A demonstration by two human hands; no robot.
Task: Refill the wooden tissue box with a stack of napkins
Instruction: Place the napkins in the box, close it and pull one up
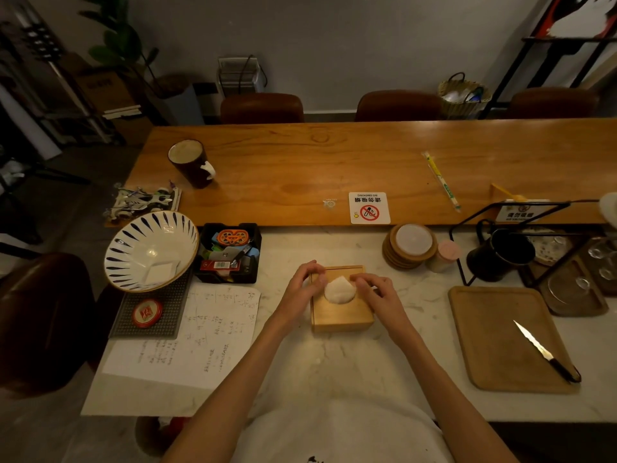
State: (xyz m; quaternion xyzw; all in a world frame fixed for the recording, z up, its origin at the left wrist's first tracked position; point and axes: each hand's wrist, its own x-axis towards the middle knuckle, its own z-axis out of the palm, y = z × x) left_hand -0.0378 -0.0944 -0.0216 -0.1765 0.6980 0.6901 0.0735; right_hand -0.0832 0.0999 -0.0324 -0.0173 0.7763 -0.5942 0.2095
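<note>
Table: pale marbled top (pixel 334 362), smooth and slightly glossy, in the lower middle of the frame.
Paper: a thin handwritten sheet (pixel 207 339) lies flat at lower left.
Board: rounded wooden tray-board (pixel 494 345) at lower right, with a bright steel knife (pixel 541 349) lying across it, well apart from the hands.
Box: the wooden tissue box (pixel 340 315) sits at centre frame, square, matte, light-grained, with a round hole in its top.
Napkins: a soft white tuft (pixel 340 289) pokes up through that hole; the stack below is hidden.
Left hand: the left hand (pixel 302 285) has its fingers curled over the box's far left corner, holding it.
Right hand: the right hand (pixel 374 292) rests on the top, its fingertips by the tuft; I cannot tell whether it pinches the paper or presses the wood. The hands are apart, the tuft between them.
Risk: thin paper may tear or bunch if tugged sideways against the hole's edge. The top panel may not be fully seated at its far edge and could jam on a thick stack. The box could skid on the slick stone.
Bowl: glazed, blue-streaked bowl (pixel 150 250), tilted, at mid left.
Coasters: a round wooden stack (pixel 410 245) just beyond the box, to the right.
Counter: warm varnished plank (pixel 283 168) across the upper middle, bearing a dark mug (pixel 192 163) and a no-smoking card (pixel 369 207).
</note>
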